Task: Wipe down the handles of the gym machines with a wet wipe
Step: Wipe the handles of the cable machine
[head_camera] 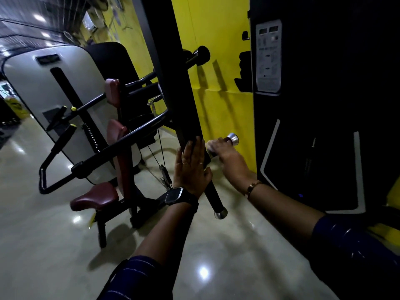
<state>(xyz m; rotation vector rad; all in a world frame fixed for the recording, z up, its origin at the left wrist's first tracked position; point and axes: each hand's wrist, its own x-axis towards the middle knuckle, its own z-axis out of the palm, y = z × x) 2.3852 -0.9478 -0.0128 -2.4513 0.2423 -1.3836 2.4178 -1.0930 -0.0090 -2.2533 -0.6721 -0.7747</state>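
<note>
Right hand (225,152) clenched over the short handle (231,140) that sticks out sideways from the black bar (184,100) of the near machine. Fingers curl down round the grip, and a pale wipe (210,146) is bunched under them against the handle. The wipe is blurred, only its left edge shows. The handle's chrome end cap sits just past the knuckles, toward the yellow wall (220,100). Thin bracelet (252,187) on the right wrist.

Left hand (191,167) is flat on the bar, fingers straight and together pointing up along it, thumb out to the right side, gripping nothing. Rings on two fingers, smartwatch (173,196) on the wrist. Both forearms bare, dark striped sleeves pushed up near the elbows.

Below the left hand the bar runs on as a long handle (213,197), slanting down to the right and ending in a chrome cap, untouched by either hand.

Left of the bar: a second machine with a maroon seat (95,197), maroon back pads above it, black tube arms and a grey cover (39,83) behind. A black roller pad (202,54) juts from the bar higher up. Far right: a tall black casing with a label panel (268,57). Glossy pale floor (65,245) with light spots reflecting on it
</note>
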